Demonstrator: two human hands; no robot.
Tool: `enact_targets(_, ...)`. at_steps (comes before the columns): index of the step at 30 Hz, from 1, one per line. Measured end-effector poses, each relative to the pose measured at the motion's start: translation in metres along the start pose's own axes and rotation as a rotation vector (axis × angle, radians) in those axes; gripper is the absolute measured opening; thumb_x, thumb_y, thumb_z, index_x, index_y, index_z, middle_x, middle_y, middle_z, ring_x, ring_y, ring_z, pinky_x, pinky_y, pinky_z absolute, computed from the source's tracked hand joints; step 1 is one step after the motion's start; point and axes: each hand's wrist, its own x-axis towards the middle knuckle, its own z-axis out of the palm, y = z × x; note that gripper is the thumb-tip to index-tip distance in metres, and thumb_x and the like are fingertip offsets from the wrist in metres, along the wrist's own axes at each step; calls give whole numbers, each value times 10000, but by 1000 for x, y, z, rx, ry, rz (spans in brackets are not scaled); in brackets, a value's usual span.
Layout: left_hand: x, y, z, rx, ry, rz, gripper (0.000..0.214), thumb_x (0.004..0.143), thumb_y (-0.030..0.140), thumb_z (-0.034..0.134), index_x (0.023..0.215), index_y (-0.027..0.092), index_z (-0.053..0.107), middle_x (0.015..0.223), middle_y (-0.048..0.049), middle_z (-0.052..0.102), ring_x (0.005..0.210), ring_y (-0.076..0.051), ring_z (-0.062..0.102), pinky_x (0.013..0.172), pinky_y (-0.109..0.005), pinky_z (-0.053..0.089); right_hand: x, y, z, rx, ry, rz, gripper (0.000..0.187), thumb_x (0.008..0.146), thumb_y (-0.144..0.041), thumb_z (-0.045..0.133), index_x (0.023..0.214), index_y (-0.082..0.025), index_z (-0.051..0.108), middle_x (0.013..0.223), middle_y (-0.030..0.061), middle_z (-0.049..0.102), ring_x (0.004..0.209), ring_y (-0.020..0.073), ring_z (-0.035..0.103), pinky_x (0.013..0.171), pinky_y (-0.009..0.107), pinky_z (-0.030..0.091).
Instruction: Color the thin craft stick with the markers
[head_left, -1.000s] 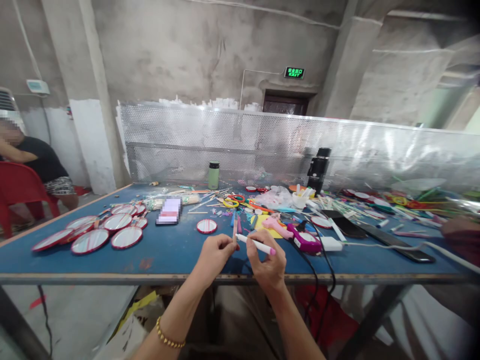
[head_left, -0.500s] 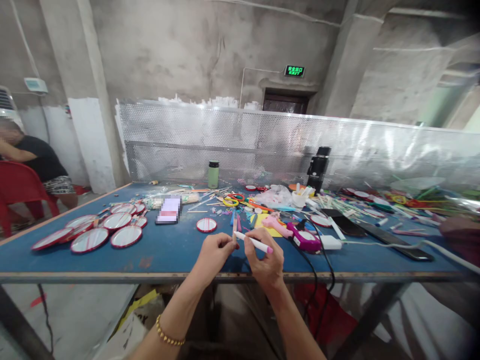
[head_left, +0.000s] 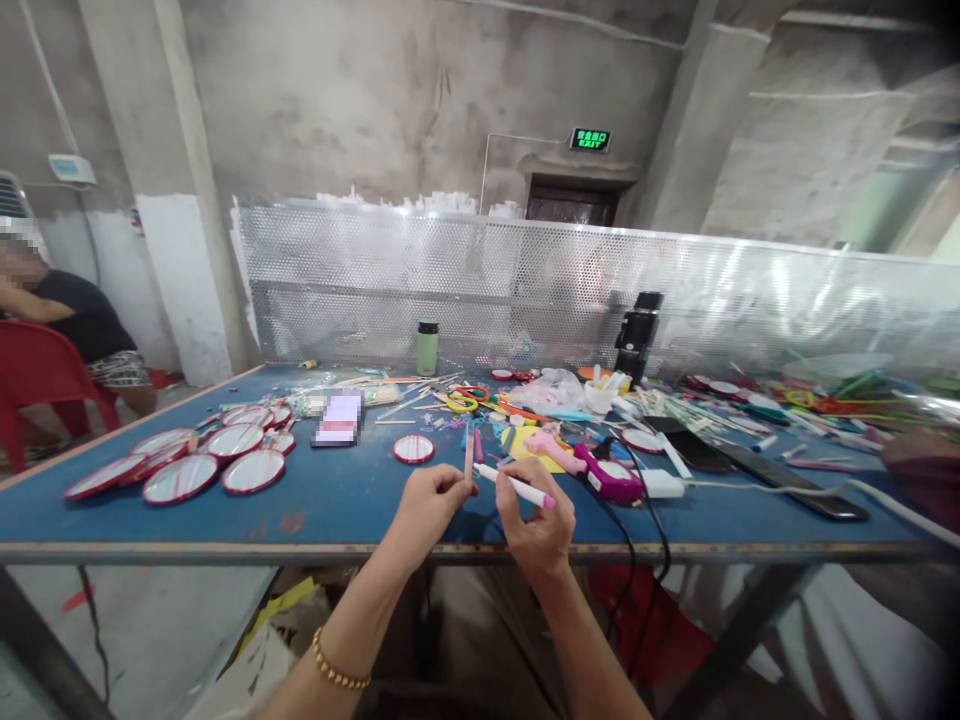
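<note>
Between the thumb and fingers of my left hand (head_left: 433, 502) stands a thin flat stick (head_left: 469, 455), pinkish along its length and held upright. My right hand (head_left: 538, 520) grips a white marker pen (head_left: 519, 486) with a pink end. The pen's tip points left, close beside the stick; whether it touches cannot be made out. Just beyond my left hand lies a small round red-rimmed mirror-like disc (head_left: 413, 449). A pink glue gun (head_left: 553, 448) rests on a yellow sheet past my right hand, near a purple device (head_left: 611, 478).
Several red-rimmed discs (head_left: 180, 480) are heaped at the left, near a phone (head_left: 339, 418). A green bottle (head_left: 427, 350) and a black flask (head_left: 637, 338) stand at the back. Loose sticks and pens cover the right side, with a cable (head_left: 795, 489). A person (head_left: 75, 320) sits at far left.
My right hand has shifted slightly to the right, drawing the marker pen a little away from the stick. My left hand and the stick have stayed nearly still.
</note>
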Motion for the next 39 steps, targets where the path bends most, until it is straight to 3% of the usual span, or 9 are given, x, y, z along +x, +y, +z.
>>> enact_targets(39, -1, -1, 0, 64, -24, 24, 321, 757, 408, 589, 712, 128, 740, 581, 10, 532, 544, -131, 438, 528, -245, 326, 3, -1, 1, 23, 14, 1, 108, 907, -109, 599, 873, -203, 641, 755, 13, 651, 700, 150, 636, 669, 268, 527)
